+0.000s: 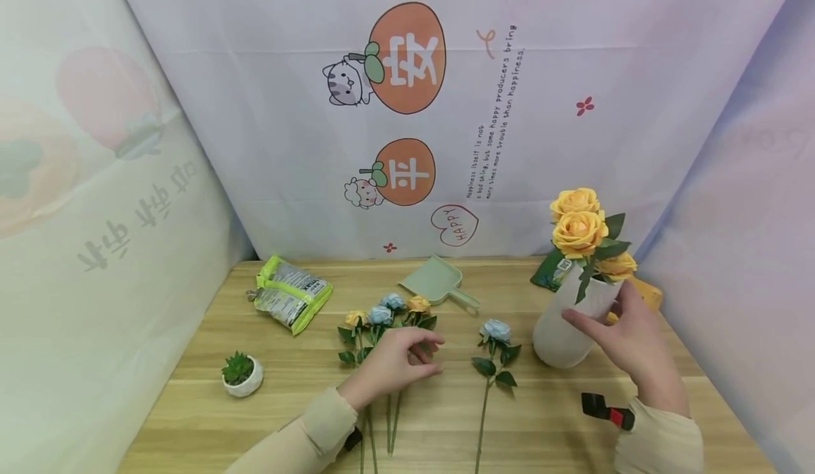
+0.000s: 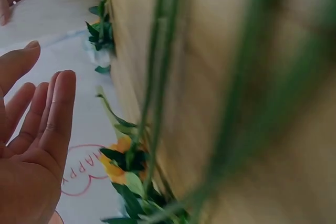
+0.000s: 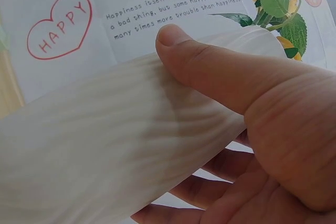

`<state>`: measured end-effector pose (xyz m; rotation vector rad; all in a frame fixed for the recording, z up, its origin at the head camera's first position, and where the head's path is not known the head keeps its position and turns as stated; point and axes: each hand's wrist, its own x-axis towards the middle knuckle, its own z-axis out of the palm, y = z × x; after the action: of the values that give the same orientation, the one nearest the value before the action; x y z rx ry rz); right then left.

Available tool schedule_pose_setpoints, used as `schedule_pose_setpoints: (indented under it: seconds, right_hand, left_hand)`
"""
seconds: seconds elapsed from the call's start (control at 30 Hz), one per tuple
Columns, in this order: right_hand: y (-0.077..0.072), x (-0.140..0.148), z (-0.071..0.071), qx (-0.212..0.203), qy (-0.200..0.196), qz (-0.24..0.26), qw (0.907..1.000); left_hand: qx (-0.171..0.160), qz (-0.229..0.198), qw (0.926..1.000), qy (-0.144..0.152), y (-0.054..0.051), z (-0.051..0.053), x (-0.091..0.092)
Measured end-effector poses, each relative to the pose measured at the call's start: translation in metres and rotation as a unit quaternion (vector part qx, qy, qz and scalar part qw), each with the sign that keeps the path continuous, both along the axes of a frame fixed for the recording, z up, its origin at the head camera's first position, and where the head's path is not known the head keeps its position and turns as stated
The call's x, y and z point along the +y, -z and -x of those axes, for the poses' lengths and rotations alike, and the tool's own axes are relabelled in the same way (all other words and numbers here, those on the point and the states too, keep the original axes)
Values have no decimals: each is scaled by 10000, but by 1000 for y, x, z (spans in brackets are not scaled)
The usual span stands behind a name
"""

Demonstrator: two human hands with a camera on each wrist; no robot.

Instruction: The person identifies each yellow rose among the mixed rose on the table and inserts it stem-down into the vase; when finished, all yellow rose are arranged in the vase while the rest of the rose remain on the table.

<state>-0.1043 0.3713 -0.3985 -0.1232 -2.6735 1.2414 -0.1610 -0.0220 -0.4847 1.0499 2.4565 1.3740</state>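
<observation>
My right hand (image 1: pixel 643 347) grips a white ribbed vase (image 1: pixel 563 325) near its top, and the vase leans to the right. Yellow roses (image 1: pixel 579 233) with green leaves stand in it. The right wrist view shows the thumb lying across the vase (image 3: pixel 105 140), with the other fingers on its far side. Over a group of blue and yellow roses (image 1: pixel 380 314) on the table hovers my left hand (image 1: pixel 397 361), fingers loosely bent and holding nothing. A single blue rose (image 1: pixel 495 330) lies between the two hands. Several green stems (image 2: pixel 163 66) blur across the left wrist view.
At the back stands a light green dustpan (image 1: pixel 436 279), with a green-and-grey packet (image 1: pixel 293 293) to its left. A small potted succulent (image 1: pixel 243 375) is at the left. Behind the vase lie a dark green packet (image 1: pixel 545 270) and a yellow object (image 1: pixel 646 295). Printed cloth (image 1: pixel 286 163) walls the table.
</observation>
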Motion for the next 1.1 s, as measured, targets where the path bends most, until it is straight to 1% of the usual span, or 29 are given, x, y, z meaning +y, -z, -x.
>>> schedule_pose_setpoints:
  seconds: [0.1,0.27,0.47,0.53,0.6,0.83,1.0,1.1]
  right_hand:
    - [-1,0,0,17,0,-7,10000]
    - [-2,0,-1,46,-16,33,10000]
    - [-1,3,-1,6,-2,55,10000]
    - [0,3,-1,-35,8,63,10000]
    - [0,3,0,-73,14,57,10000]
    - [-2,0,0,-88,28,29,10000]
    - [-2,0,0,-64,6,18,10000]
    - [-2,-1,0,-62,2,4,10000]
  left_hand:
    - [-43,170,9998,-45,4,-3,-12]
    - [-23,452,9989,-146,7,-9,-29]
    - [-174,622,9977,-208,12,-11,-41]
    - [-248,683,9971,-211,13,-12,-44]
    - [-246,784,9964,-220,14,-12,-46]
    - [-119,1058,9940,-236,17,-13,-51]
    - [42,1280,9917,-123,20,-14,-51]
    - [64,1388,9903,-25,20,-15,-49]
